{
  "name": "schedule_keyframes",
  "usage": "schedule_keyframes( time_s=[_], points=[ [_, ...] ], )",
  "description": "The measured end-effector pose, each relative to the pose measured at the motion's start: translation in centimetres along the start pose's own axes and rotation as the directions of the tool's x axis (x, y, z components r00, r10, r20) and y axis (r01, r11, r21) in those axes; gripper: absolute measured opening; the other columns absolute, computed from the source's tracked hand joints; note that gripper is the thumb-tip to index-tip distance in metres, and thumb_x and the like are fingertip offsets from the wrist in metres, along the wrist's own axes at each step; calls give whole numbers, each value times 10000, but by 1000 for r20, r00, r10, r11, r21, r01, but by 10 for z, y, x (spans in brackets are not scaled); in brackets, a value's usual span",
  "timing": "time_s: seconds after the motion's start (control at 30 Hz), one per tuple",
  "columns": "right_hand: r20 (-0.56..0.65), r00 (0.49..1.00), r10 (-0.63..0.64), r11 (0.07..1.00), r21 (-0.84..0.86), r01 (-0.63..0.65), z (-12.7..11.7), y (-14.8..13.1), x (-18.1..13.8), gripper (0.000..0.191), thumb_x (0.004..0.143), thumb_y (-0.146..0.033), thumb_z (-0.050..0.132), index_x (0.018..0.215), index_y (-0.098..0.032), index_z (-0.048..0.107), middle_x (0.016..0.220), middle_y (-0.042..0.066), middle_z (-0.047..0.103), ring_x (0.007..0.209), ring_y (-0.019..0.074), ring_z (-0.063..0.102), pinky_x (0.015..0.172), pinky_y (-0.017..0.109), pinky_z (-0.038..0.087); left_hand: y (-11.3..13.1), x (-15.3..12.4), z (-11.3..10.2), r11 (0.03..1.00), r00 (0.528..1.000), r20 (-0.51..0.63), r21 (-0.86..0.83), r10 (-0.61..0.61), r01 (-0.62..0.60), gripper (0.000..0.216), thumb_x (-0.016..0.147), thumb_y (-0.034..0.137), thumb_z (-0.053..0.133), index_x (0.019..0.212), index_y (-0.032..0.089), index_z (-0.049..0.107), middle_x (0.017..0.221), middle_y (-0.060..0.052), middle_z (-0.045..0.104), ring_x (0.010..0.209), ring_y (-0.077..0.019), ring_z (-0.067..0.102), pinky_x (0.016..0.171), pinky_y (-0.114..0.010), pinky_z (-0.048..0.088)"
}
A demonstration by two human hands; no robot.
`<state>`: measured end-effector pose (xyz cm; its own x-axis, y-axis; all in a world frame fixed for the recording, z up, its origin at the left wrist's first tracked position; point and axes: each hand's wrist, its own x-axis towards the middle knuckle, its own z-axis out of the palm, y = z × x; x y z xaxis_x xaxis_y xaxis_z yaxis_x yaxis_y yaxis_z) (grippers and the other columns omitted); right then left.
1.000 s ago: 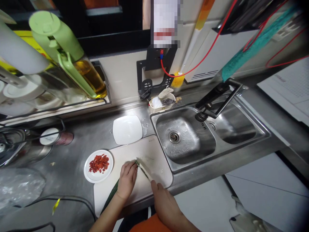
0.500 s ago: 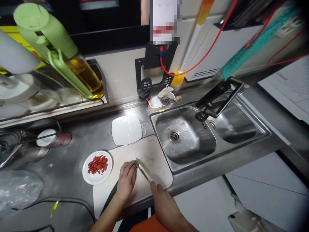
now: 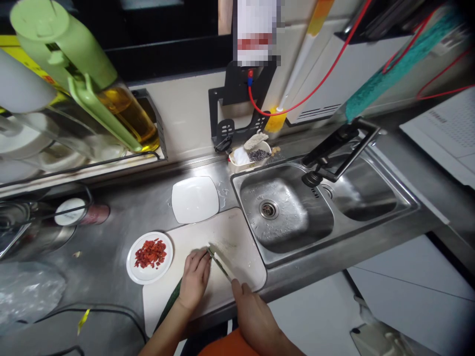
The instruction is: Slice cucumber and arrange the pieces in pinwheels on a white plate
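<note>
My left hand (image 3: 195,278) is closed over a long dark green cucumber (image 3: 170,300), which lies on the white cutting board (image 3: 230,227) and shows below the hand. Its far end, by my fingertips, is mostly hidden. In my right hand (image 3: 250,306) is a knife (image 3: 220,264), fingers wrapped round the handle. The blade slants up and left, with its tip beside my left fingertips. Small wet bits lie on the board right of the blade. Left of the board stands a round white plate (image 3: 132,264) with chopped red pieces (image 3: 150,253) on it.
A white square dish (image 3: 195,199) sits behind the board. To the right is a double steel sink (image 3: 256,247) with a black faucet (image 3: 330,153). A small tray of scrubbers (image 3: 249,157) stands behind it. An oil jug (image 3: 92,74) stands on the left shelf.
The view has shifted very slightly. Both hands, the knife and the cucumber stay in nearly the same place on the board.
</note>
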<state>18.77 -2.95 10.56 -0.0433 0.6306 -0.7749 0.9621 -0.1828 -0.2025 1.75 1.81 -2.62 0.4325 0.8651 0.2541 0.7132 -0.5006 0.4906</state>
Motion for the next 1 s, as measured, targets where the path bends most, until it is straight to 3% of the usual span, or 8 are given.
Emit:
schedule_keyframes(
  time_s=[0.77, 1.0],
  points=[
    [-136, 987, -86, 996, -31, 83, 19, -1, 40, 481, 841, 25, 273, 1217, -159, 511, 973, 114, 653, 878, 197, 639, 734, 246, 457, 1, 2, -2, 1000, 1000, 25, 14, -2, 1, 240, 890, 160, 492, 1106, 174, 598, 1123, -81, 632, 1073, -217, 548, 963, -419, 453],
    [-149, 986, -80, 996, 39, 86, 12, -13, 58, 454, 855, -2, 253, 1184, -159, 524, 995, 107, 657, 884, 197, 639, 720, 251, 452, 0, 1, 0, 1000, 1000, 23, 10, -6, 6, 249, 891, 161, 485, 1114, 180, 596, 1128, -76, 634, 1058, -211, 556, 964, -417, 455]
  ],
)
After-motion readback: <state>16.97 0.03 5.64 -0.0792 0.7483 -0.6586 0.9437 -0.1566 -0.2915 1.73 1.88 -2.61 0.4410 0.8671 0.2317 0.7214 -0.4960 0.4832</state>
